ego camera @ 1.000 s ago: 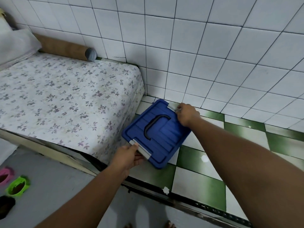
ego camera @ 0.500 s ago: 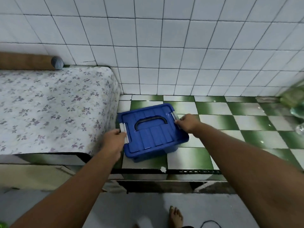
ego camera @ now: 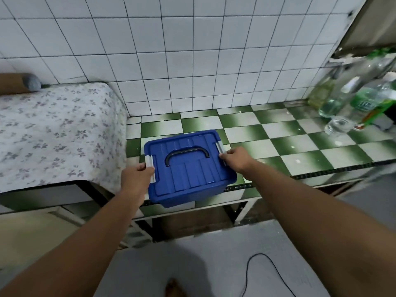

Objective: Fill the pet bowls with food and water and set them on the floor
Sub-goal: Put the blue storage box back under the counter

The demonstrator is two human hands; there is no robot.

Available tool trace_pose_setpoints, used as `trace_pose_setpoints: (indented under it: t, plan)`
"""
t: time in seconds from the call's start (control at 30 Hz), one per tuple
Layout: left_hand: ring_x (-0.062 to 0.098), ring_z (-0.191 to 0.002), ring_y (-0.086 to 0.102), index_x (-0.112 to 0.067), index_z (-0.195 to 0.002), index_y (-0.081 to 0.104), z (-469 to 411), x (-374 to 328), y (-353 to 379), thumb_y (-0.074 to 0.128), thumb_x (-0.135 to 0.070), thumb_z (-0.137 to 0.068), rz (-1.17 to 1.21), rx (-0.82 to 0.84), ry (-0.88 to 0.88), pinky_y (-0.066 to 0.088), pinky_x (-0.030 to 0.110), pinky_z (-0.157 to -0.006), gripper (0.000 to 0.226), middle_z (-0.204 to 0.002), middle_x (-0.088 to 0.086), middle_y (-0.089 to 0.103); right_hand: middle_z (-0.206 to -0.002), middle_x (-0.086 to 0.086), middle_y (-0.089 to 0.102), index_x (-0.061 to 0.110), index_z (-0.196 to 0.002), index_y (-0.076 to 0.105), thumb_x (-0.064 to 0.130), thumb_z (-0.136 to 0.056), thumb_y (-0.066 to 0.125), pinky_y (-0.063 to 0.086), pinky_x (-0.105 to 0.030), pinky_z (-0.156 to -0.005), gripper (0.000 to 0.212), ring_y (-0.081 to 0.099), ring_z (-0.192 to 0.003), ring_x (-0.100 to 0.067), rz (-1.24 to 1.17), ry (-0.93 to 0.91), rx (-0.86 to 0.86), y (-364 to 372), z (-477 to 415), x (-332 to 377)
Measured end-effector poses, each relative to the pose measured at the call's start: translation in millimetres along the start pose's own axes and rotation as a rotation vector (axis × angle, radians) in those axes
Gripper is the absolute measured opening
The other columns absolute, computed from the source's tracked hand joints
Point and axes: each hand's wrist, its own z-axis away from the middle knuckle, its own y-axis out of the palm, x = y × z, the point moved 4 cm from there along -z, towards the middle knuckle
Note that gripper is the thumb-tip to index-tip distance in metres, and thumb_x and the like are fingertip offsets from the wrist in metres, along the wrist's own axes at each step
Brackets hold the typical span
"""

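Head view: both hands grip a blue lidded box (ego camera: 188, 168) by its grey side latches, left hand (ego camera: 137, 179) on the left latch, right hand (ego camera: 234, 159) on the right. It sits at the checkered bench's (ego camera: 300, 144) front edge, beside the bed (ego camera: 53, 133).

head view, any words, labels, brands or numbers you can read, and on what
Nothing can be read with confidence.
Green label on the plastic bottle at the right: white lettering shows, too blurred to read.
The other clear bottles beside it: no legible text.
Blue storage box, held at its side latches by the left hand and right hand: no text on the lid.
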Motion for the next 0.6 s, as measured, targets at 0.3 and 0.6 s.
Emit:
trace_pose_setpoints:
  t: [0.3,0.6]
  plan:
    - [0.018,-0.112,0.059,-0.008,-0.138,0.061,77.5,44.6,9.4,0.070,-0.015,-0.094,-0.013,-0.105,0.062,0.052,0.037,-0.099,0.046,-0.128,0.002,0.064,-0.073,-0.006,0.060,0.013,-0.078,0.055,0.024,-0.091,0.068,0.053,-0.031,-0.058,0.022,0.057,-0.065,-0.020,-0.156,-0.048,0.156,-28.6,71.1,-61.4]
    - [0.022,-0.097,0.070,-0.011,-0.125,0.069,141.2,154.1,-2.2,0.070,-0.009,-0.092,-0.192,0.053,-0.024,0.058,0.038,-0.075,0.033,-0.109,0.005,0.074,-0.079,-0.010,0.060,0.010,-0.090,0.063,0.019,-0.089,0.070,0.044,-0.026,-0.060,0.011,0.054,-0.066,-0.016,-0.077,0.056,0.575,-19.8,131.3,-181.8]
